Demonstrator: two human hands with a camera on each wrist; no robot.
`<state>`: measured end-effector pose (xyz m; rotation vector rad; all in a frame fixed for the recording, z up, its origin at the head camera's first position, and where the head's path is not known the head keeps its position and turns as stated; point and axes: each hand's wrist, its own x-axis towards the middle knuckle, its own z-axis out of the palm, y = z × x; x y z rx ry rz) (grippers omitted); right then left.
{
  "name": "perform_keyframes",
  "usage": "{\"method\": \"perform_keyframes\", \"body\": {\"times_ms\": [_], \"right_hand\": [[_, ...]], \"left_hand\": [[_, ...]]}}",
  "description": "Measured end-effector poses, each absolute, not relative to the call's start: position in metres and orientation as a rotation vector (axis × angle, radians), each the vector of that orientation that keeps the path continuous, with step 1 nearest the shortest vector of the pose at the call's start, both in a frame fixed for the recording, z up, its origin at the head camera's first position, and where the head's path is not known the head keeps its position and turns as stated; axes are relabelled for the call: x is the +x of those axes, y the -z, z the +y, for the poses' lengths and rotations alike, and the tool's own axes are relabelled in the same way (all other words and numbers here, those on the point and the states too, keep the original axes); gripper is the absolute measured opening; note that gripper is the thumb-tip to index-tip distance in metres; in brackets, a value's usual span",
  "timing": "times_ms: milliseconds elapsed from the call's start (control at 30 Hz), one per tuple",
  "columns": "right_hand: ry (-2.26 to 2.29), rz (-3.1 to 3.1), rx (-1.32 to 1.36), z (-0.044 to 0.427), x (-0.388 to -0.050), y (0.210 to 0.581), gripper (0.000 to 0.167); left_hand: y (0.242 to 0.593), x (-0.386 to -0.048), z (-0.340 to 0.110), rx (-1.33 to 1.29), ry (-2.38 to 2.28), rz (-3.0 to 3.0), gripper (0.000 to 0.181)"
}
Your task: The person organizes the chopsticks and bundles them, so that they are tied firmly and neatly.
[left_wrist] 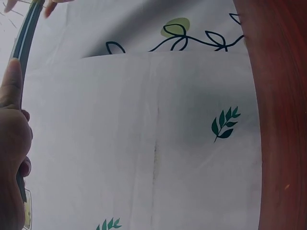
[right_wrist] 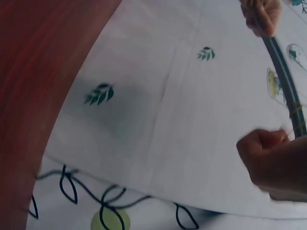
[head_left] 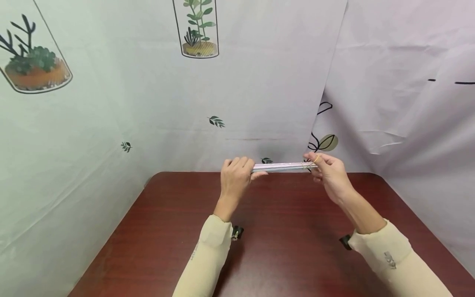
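Note:
A slim bundle of pale pink and bluish sticks (head_left: 280, 167) is held level above the far edge of the table. My left hand (head_left: 236, 175) grips its left end, fingers curled over it and the thumb stretched along it, as the left wrist view also shows on the bundle (left_wrist: 28, 40). Around the right end sits a thin yellow rubber band (head_left: 316, 159). My right hand (head_left: 332, 173) pinches this band between thumb and fingers. In the right wrist view, the band shows as yellow strands on the dark-looking bundle (right_wrist: 284, 76), beside my blurred right hand (right_wrist: 268, 158).
Below the hands spreads a dark red wooden table (head_left: 282, 231). A pale cloth (head_left: 259, 90) printed with plants and leaves hangs behind it and along both sides. Small black devices (head_left: 237, 233) sit at the cuffs of the cream sleeves (head_left: 208, 255).

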<state>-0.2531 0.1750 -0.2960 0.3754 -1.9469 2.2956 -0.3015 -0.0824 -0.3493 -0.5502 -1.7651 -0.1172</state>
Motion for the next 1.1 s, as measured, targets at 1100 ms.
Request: {"method": "perform_keyframes", "body": {"times_ms": [1100], "right_hand": [[-1.351,-2.18,0.885,0.201,-0.268,0.306,0.04]], "left_hand": [[0.339,-0.298,-0.075,-0.606,0.037,-1.793,0.055]]}}
